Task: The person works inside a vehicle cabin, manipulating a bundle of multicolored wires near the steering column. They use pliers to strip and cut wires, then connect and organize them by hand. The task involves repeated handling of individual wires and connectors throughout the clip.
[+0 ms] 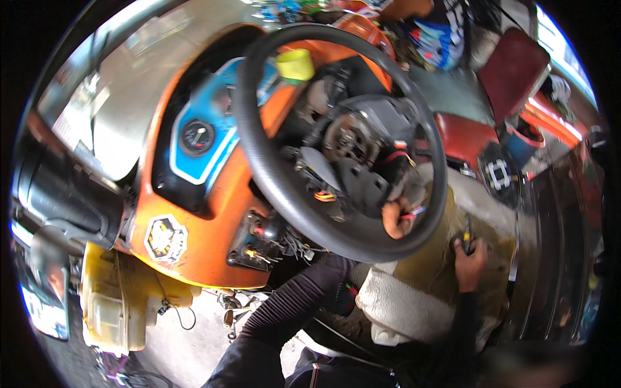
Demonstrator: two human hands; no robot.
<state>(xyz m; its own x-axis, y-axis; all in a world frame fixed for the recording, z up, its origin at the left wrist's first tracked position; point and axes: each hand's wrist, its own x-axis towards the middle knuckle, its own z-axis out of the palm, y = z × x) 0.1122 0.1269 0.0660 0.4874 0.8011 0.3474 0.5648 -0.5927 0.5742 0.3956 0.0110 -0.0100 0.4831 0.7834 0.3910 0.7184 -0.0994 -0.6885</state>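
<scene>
And there's the yellow-and-black tool [466, 242], pinched in the right hand [470, 262] over the brownish cover [424, 271], right of the steering wheel [252, 142]! Just left of it, the left hand [392, 220] shows inside the rim, touching a red-and-blue piece [411, 214]; blur hides whether those fingers pinch it. Further in, the column's bared centre [350, 143], loose wires nearby. Beyond, a yellow cup [295, 66], the orange dashboard [213, 242], its round gauge [197, 138], and, upper right, another person [443, 39].

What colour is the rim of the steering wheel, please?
The steering wheel rim is black, seen best in the head view.
</scene>
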